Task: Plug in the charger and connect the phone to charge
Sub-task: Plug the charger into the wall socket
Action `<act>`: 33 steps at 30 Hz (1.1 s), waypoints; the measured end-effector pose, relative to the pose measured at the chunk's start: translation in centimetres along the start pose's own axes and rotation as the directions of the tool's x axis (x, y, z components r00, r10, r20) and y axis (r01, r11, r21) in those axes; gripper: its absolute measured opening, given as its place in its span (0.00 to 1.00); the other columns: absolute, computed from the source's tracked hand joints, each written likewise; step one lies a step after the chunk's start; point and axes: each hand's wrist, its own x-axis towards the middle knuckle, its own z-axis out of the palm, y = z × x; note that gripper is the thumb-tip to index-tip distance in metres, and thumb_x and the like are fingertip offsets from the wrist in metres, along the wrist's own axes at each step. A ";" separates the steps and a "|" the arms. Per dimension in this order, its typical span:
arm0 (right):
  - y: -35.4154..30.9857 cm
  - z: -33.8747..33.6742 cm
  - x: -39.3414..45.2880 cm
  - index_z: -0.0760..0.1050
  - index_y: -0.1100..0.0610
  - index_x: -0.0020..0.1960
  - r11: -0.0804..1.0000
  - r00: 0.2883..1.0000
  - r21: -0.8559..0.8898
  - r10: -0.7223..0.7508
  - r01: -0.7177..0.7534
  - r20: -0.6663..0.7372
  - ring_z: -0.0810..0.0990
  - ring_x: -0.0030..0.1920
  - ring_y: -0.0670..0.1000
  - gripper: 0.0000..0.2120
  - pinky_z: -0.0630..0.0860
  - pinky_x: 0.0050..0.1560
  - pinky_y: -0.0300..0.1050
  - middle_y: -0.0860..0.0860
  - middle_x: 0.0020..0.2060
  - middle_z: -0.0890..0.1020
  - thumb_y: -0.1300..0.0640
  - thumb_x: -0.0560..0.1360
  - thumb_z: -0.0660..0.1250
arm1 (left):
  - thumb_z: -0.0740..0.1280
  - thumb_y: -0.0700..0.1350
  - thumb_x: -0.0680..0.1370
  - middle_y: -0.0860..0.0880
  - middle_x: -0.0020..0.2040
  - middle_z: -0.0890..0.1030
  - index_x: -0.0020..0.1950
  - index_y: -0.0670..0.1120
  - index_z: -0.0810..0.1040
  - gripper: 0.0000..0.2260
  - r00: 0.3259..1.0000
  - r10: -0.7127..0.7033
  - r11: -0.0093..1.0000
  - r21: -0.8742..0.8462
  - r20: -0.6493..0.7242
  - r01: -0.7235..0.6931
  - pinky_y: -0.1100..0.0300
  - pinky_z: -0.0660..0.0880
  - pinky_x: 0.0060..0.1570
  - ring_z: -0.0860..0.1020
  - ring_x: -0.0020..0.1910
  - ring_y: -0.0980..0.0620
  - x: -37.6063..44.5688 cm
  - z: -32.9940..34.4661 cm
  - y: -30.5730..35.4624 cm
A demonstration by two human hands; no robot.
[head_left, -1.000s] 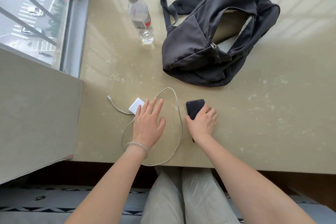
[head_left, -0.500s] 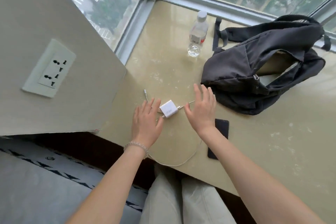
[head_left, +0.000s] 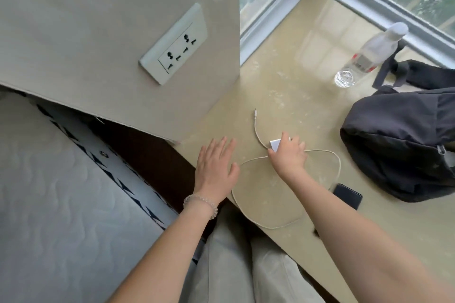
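Since half a second ago, the right hand (head_left: pixel 286 155) has closed on the white charger (head_left: pixel 275 146) on the surface (head_left: pixel 307 61). The left hand (head_left: pixel 216 167) rests flat, empty. The wall socket (head_left: pixel 176 50) lies up-left; the phone (head_left: pixel 347 195) sits beside the right forearm.

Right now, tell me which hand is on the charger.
The right hand grips the white charger; the left hand, wearing a bracelet, is spread open and holds nothing.

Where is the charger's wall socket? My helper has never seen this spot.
Find the beige wall panel left of the window ledge. The socket is the white plate on it, the only fitting on that wall.
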 end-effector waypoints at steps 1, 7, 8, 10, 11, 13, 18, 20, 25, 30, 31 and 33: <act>-0.1 0.1 0.3 0.65 0.56 0.65 0.999 1.000 -0.036 -0.009 0.009 0.005 0.68 0.60 0.61 0.22 0.71 0.54 0.53 0.59 0.59 0.72 0.50 0.74 0.64 | 0.53 0.51 0.76 0.48 0.77 0.59 0.76 0.52 0.55 0.28 1.000 -0.007 1.000 -0.004 0.000 0.007 0.49 0.47 0.75 0.54 0.76 0.47 0.0 0.2 -0.1; -0.8 -0.3 0.7 0.66 0.59 0.59 0.993 0.997 -0.104 -0.067 0.064 -0.029 0.72 0.56 0.62 0.19 0.68 0.53 0.52 0.60 0.54 0.75 0.54 0.71 0.66 | 0.55 0.50 0.77 0.49 0.77 0.60 0.76 0.52 0.56 0.27 1.000 -0.017 0.999 -0.041 -0.016 0.016 0.50 0.46 0.75 0.54 0.76 0.48 0.2 0.3 0.0; -0.8 -0.7 0.5 0.66 0.59 0.59 0.989 0.993 -0.112 -0.104 0.098 -0.050 0.72 0.55 0.61 0.21 0.67 0.51 0.52 0.60 0.53 0.76 0.54 0.70 0.67 | 0.55 0.50 0.77 0.49 0.77 0.59 0.76 0.52 0.56 0.27 1.000 -0.024 0.999 -0.050 -0.014 0.023 0.50 0.46 0.75 0.54 0.76 0.48 0.2 0.1 0.1; -0.9 -1.8 -0.4 0.66 0.59 0.63 0.976 0.975 -0.116 -0.198 0.186 -0.102 0.72 0.53 0.61 0.25 0.67 0.50 0.52 0.59 0.52 0.77 0.54 0.69 0.67 | 0.56 0.49 0.77 0.49 0.77 0.59 0.76 0.52 0.56 0.26 1.000 -0.027 0.997 -0.074 -0.009 0.027 0.49 0.47 0.76 0.54 0.76 0.49 0.3 -0.7 0.4; -1.1 -2.6 -1.0 0.65 0.59 0.66 0.966 0.960 -0.109 -0.250 0.237 -0.129 0.72 0.52 0.60 0.28 0.66 0.49 0.52 0.57 0.52 0.77 0.53 0.68 0.67 | 0.56 0.49 0.78 0.49 0.77 0.60 0.76 0.52 0.56 0.26 1.000 -0.023 0.995 -0.100 -0.005 0.023 0.49 0.49 0.75 0.54 0.76 0.49 0.4 -1.2 0.6; -1.5 -4.6 -2.3 0.63 0.57 0.68 0.933 0.917 -0.060 -0.359 0.354 -0.174 0.72 0.51 0.60 0.32 0.66 0.50 0.53 0.55 0.51 0.77 0.54 0.66 0.69 | 0.58 0.48 0.78 0.50 0.75 0.63 0.75 0.51 0.58 0.25 0.999 -0.027 0.973 -0.227 0.017 0.030 0.50 0.53 0.74 0.58 0.75 0.51 0.7 -2.6 1.4; -2.8 -10.2 -5.8 0.63 0.61 0.68 0.723 0.717 0.085 -0.648 0.685 -0.257 0.71 0.52 0.60 0.35 0.64 0.51 0.42 0.57 0.53 0.77 0.63 0.62 0.68 | 0.62 0.49 0.78 0.50 0.64 0.76 0.67 0.48 0.71 0.18 0.952 -0.192 0.534 -0.788 0.240 0.306 0.61 0.68 0.58 0.73 0.62 0.54 1.9 -8.0 5.6; -3.4 -12.2 -7.1 0.63 0.63 0.68 0.657 0.654 0.091 -0.710 0.749 -0.262 0.71 0.55 0.59 0.34 0.63 0.53 0.37 0.58 0.55 0.77 0.65 0.63 0.68 | 0.63 0.48 0.78 0.49 0.57 0.79 0.62 0.47 0.75 0.13 0.946 -0.176 0.401 -0.858 0.271 0.321 0.64 0.71 0.49 0.76 0.55 0.54 2.0 -10.2 6.9; -4.1 -16.0 -9.9 0.66 0.60 0.67 0.511 0.510 0.078 -0.810 0.856 -0.289 0.70 0.58 0.55 0.33 0.71 0.58 0.42 0.54 0.56 0.78 0.62 0.64 0.72 | 0.66 0.48 0.78 0.43 0.49 0.80 0.58 0.40 0.78 0.14 0.969 -0.109 0.297 -0.924 0.220 0.243 0.53 0.76 0.53 0.78 0.48 0.50 0.4 -13.7 8.5; -4.1 -17.8 -12.1 0.59 0.52 0.73 0.590 0.694 0.371 -0.653 0.717 -0.303 0.65 0.64 0.45 0.41 0.65 0.62 0.38 0.46 0.64 0.69 0.46 0.66 0.74 | 0.62 0.44 0.80 0.41 0.55 0.81 0.61 0.40 0.76 0.13 0.968 -0.154 0.176 -0.958 0.199 0.225 0.52 0.76 0.59 0.80 0.55 0.47 -1.1 -15.6 8.3; -4.3 -18.0 -12.5 0.59 0.52 0.73 0.588 0.767 0.522 -0.597 0.618 -0.235 0.67 0.64 0.43 0.40 0.66 0.62 0.38 0.45 0.64 0.70 0.46 0.67 0.74 | 0.62 0.45 0.80 0.41 0.57 0.81 0.61 0.40 0.76 0.13 0.964 -0.167 0.144 -0.962 0.209 0.233 0.51 0.75 0.60 0.79 0.57 0.46 -1.3 -15.9 8.1; -4.7 -18.1 -12.8 0.66 0.51 0.69 0.542 0.818 0.709 -0.569 0.451 -0.084 0.75 0.61 0.44 0.30 0.72 0.59 0.41 0.44 0.60 0.76 0.49 0.70 0.72 | 0.61 0.45 0.80 0.41 0.57 0.80 0.60 0.40 0.76 0.13 0.959 -0.183 0.075 -0.969 0.218 0.234 0.51 0.75 0.61 0.79 0.57 0.46 -1.8 -16.6 7.9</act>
